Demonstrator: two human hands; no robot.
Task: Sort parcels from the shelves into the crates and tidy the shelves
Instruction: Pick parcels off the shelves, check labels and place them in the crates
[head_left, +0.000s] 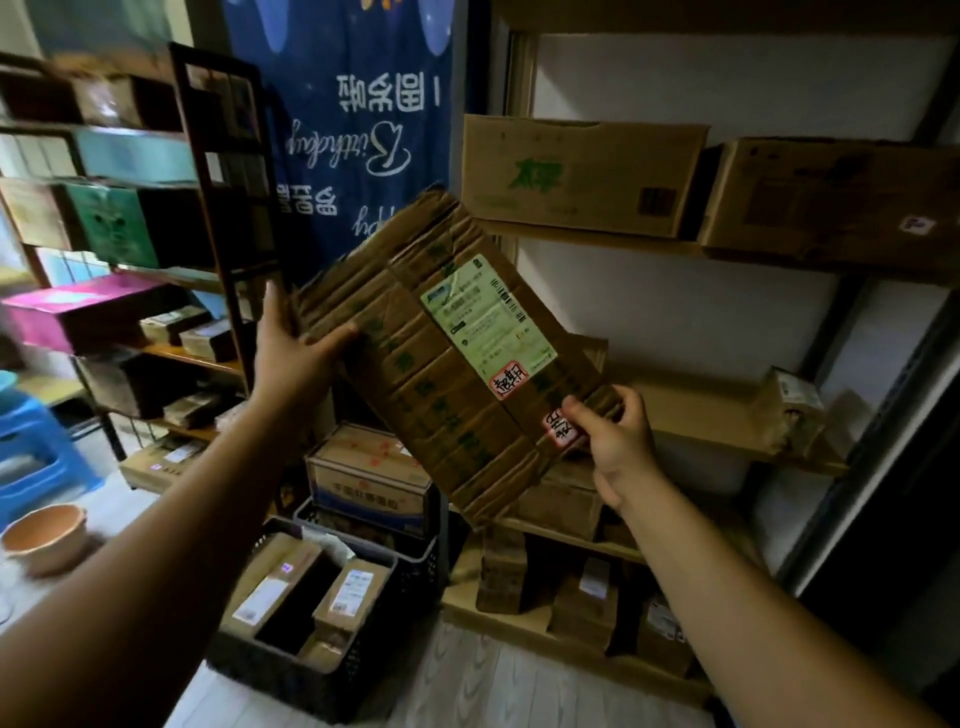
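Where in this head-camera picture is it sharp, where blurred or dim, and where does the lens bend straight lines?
Head view: sharpest on the creased brown cardboard parcel between the left hand and right hand; blurred at the left edge, on the blue plastic stool and pink box; dim overall, darkest lower right; the wooden shelf board on the right tilts and bows.

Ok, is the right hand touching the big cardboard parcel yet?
Touching. The head view shows the right hand pinching the lower corner of the cardboard parcel, thumb on a red-edged sticker.
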